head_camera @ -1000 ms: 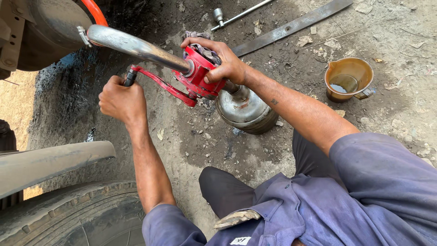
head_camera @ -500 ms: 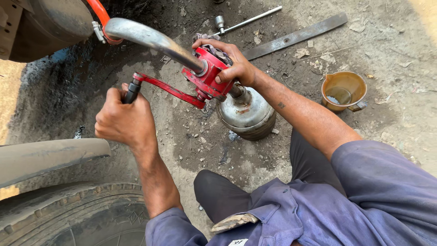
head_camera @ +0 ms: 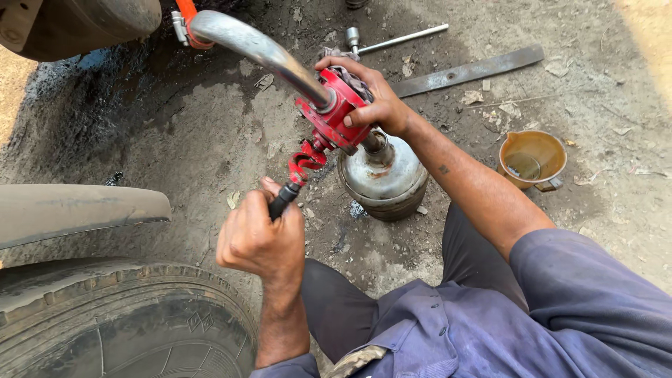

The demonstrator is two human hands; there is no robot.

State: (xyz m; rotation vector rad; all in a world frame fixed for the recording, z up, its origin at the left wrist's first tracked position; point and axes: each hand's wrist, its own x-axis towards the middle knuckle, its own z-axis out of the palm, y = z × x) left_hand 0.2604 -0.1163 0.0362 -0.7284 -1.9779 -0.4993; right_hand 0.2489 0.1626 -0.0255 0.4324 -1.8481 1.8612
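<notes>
Crank handle (head_camera: 302, 166) swung nearer, grip hidden in left hand (head_camera: 260, 241)

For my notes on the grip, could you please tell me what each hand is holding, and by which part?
The left hand grips the dark crank handle of the red hand pump. The right hand clasps the pump's round body, above the metal can.

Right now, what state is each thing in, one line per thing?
left hand: closed around the pump's black crank grip.
right hand: gripping the red rotary pump head.
red rotary hand pump: mounted upright on the metal can.
metal can: standing on the dirt, grimy.
curved metal spout: attached to the pump, arching toward the vehicle.
orange funnel: upright on the ground, some liquid inside.
tyre: on the ground, dusty.
</notes>
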